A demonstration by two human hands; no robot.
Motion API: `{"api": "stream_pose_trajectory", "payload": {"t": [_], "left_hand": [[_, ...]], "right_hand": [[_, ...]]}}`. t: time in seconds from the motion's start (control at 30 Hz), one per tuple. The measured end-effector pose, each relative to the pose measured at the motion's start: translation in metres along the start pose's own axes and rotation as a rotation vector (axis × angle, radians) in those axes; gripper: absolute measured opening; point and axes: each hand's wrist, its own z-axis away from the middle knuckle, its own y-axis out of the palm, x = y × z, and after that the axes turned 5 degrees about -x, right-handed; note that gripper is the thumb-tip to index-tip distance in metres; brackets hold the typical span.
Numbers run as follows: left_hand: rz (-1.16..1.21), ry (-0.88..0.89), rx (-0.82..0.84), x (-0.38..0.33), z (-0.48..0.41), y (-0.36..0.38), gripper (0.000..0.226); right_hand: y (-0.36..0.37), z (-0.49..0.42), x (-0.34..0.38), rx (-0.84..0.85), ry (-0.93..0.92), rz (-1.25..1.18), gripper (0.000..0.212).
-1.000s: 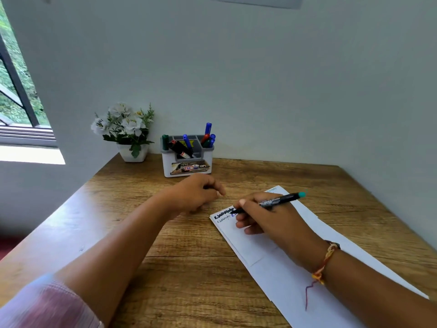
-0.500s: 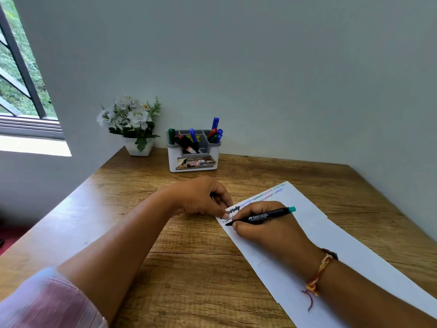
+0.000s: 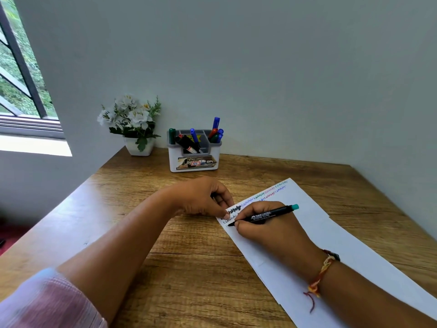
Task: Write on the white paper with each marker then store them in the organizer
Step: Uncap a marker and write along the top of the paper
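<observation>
A long white paper lies slanted on the wooden desk, with lines of coloured writing near its far end. My right hand grips a black marker with a teal end, its tip touching the paper's left edge below the writing. My left hand sits just left of it, fingers curled, fingertips pressing the paper's corner; whether it holds a cap is hidden. The white and grey organizer stands at the back by the wall with several markers in it.
A white pot of white flowers stands left of the organizer in the desk's back corner. The wall runs behind and along the right side. A window is at the far left. Bare wood lies between my arms.
My right hand lowered the marker until its tip met the paper below the written lines. My left hand slid right to the paper's corner. The view shifted slightly.
</observation>
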Motion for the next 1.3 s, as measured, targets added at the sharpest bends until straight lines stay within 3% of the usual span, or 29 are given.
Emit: {"api": "stream_pose_trajectory", "payload": {"t": [1.3], "left_hand": [[0.017, 0.004, -0.005, 0.0034, -0.002, 0.0004, 0.028]], "right_hand": [[-0.0004, -0.0002, -0.0027, -0.025, 0.035, 0.009, 0.008]]}}
